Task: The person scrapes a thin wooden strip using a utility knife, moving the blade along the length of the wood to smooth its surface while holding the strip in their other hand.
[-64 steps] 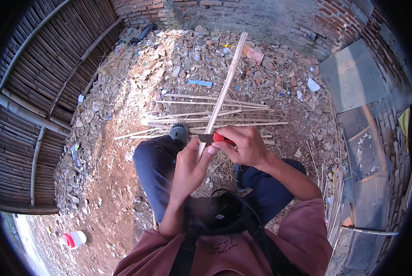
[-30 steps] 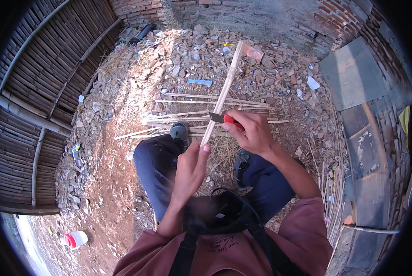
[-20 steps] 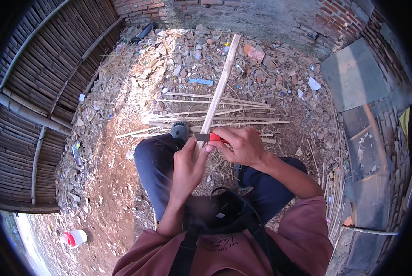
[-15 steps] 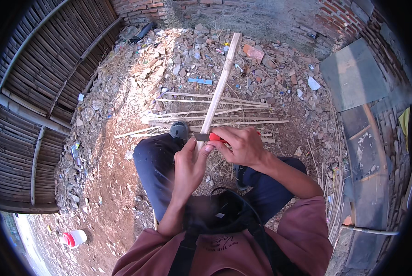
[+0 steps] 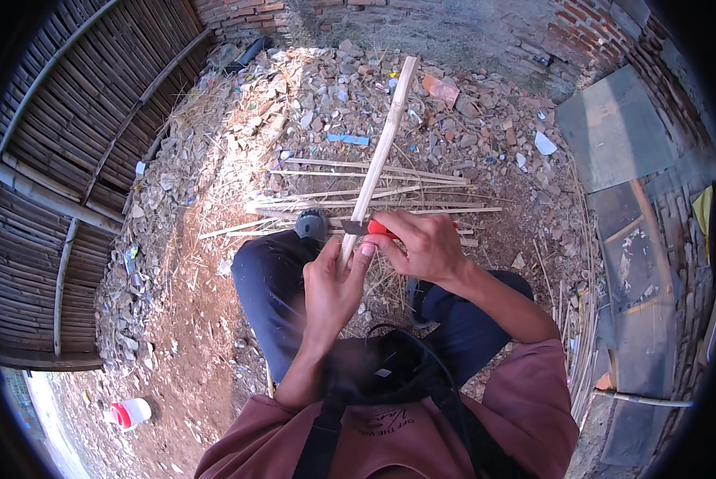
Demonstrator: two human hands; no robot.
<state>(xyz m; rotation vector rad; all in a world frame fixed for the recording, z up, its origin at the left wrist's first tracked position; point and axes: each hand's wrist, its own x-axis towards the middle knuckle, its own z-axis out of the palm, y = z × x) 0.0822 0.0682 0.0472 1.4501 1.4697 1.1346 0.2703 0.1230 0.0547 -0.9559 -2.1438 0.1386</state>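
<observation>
Bamboo slat held lengthwise, knife set across it near the hands.
Left hand (image 5: 332, 291) clasps the bamboo slat (image 5: 379, 152) low; its long axis runs up and away. Right hand (image 5: 422, 243), fingers closed on a red-handled knife (image 5: 367, 227), sits just right of the slat.

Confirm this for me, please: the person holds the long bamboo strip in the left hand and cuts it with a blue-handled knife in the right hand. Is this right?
Not quite. The knife has a red handle, not a blue one, as the head view shows. The rest is right: the left hand holds the long bamboo strip, and the right hand puts the knife to it.
</observation>
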